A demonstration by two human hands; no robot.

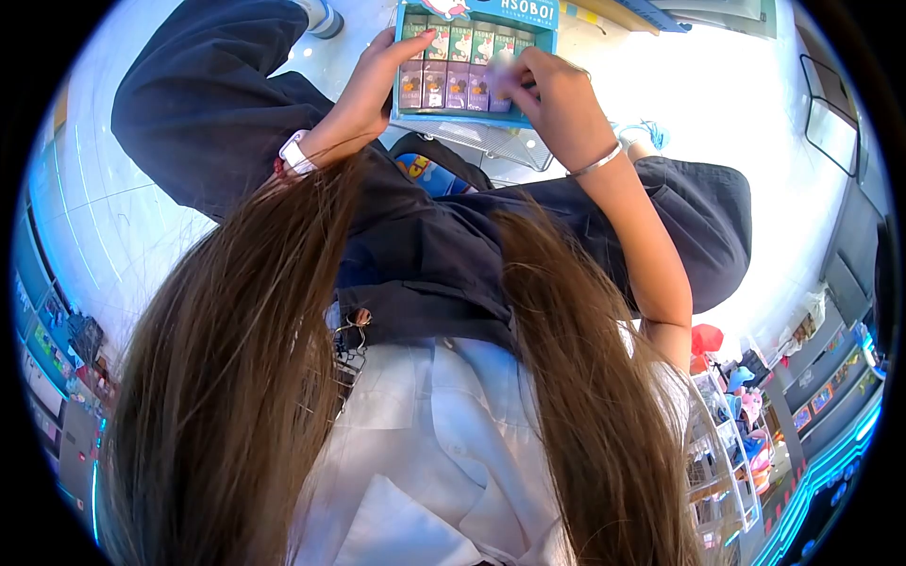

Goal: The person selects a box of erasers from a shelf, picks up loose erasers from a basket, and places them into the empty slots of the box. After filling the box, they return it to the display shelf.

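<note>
A light-blue display box (525, 11) with "ASOBO!" on its header is at the top of the view. Inside it stand small green cartons (461, 43) in a back row and small purple cartons (457, 87) in a front row. My left hand (379, 77) grips the box's left side, thumb laid over the edge. At the right end of the purple row, my right hand (557, 99) has its fingers curled in a pinch beside a blurred pale patch. I cannot tell what those fingers hold.
Below the box is a grey mesh rack (495, 141), with a dark bag (439, 168) bearing a bright print between my legs. Shelves of colourful goods (746, 415) stand at lower right. A black metal frame (830, 113) is at far right.
</note>
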